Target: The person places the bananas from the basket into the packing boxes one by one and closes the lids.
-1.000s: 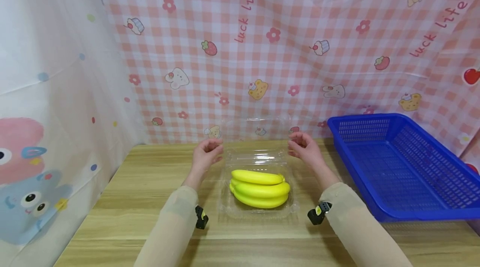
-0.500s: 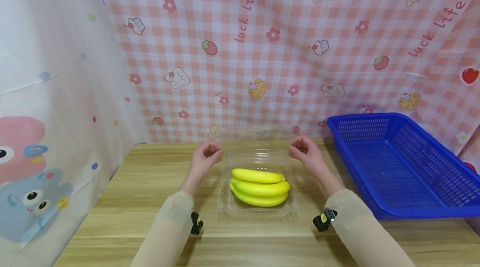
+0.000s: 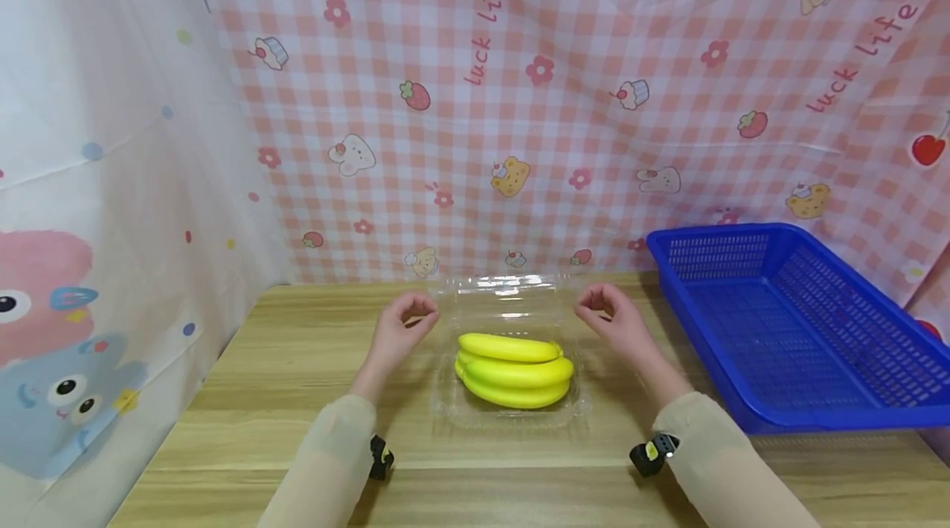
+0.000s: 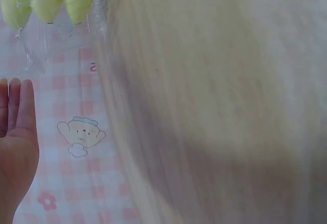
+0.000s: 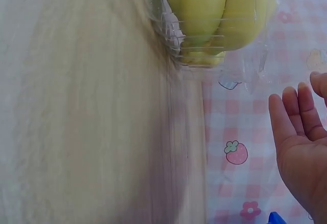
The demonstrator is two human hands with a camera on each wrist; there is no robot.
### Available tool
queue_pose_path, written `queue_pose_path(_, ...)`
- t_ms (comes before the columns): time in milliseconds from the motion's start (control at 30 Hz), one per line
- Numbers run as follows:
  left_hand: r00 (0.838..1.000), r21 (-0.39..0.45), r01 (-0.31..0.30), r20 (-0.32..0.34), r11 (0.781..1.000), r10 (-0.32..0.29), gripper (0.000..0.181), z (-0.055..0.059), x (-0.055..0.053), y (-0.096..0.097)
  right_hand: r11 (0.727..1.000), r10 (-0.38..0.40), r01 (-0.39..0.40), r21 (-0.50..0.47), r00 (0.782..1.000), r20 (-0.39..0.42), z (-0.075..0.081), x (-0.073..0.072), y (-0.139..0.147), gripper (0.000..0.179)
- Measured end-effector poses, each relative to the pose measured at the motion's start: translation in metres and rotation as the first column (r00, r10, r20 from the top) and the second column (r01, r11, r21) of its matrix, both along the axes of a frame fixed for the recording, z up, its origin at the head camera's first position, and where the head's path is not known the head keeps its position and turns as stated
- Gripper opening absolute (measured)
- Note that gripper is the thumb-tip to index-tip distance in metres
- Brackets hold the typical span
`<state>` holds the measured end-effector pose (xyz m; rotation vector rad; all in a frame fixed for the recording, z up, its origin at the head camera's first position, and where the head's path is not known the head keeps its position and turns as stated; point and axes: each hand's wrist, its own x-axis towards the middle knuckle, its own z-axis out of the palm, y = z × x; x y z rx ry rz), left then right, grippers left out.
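A bunch of yellow bananas (image 3: pixel 512 371) lies in the base of a clear plastic clamshell container (image 3: pixel 449 414) on the wooden table. Its hinged lid (image 3: pixel 508 290) stands raised behind the fruit, tilted. My left hand (image 3: pixel 397 332) pinches the lid's left edge between thumb and fingertips. At the opposite edge, my right hand (image 3: pixel 620 330) does the same. The left wrist view shows the left fingers (image 4: pixel 26 106) right by the clear plastic, the thumb out of sight. In the right wrist view, the banana ends (image 5: pixel 204 29) show through the container wall.
A large blue plastic basket (image 3: pixel 787 421) stands to the right of the container, beyond my right forearm. Behind the wooden table (image 3: pixel 297 396) hangs a pink checked cloth (image 3: pixel 475 132). A white printed cloth (image 3: pixel 111 198) hangs on the left.
Both hands have come down and slightly toward me, bringing the lid's top edge lower. The bananas and the container base have stayed in place.
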<state>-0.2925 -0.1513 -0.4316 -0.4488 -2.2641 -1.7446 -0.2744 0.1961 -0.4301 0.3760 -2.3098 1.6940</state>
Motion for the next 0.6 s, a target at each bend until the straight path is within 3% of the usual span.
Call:
queue_pose_path(333,0.999,-0.054,0.039,-0.028,0.998,-0.041,0.009,-0.002,0.012,-0.006,0.996,0.073,-0.069,0.048,0.993,-0.088,-0.003,0.011,0.006,0.011)
queue_pose_path(600,0.982,-0.12,0.141,-0.108,0.983,-0.154,0.018,-0.003,0.015,-0.013,0.974,0.195,-0.161,0.162,0.955,-0.225,-0.008,0.014,0.012,0.02)
